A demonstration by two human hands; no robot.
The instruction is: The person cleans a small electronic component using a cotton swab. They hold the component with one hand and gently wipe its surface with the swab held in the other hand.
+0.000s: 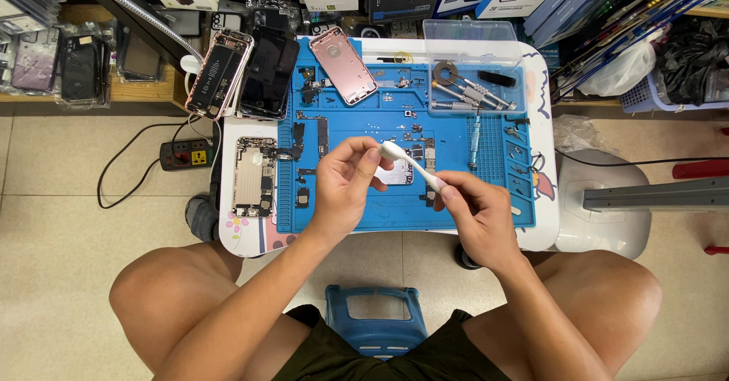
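Nearest, right hand [477,212] with fingers clamped on the handle of a white brush [411,165], its head up against the left hand [345,180], fingers pinched together on something too small to tell. Beneath, blue mat [456,199] on the bench [543,221]. Farther back, pink phone shell [343,64], clear tool box [474,85].

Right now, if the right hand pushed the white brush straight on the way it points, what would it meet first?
The right hand aims the white brush up-left at the left hand. The brush head already sits at the left hand's fingertips, so it would probably meet those first; depth is unclear.
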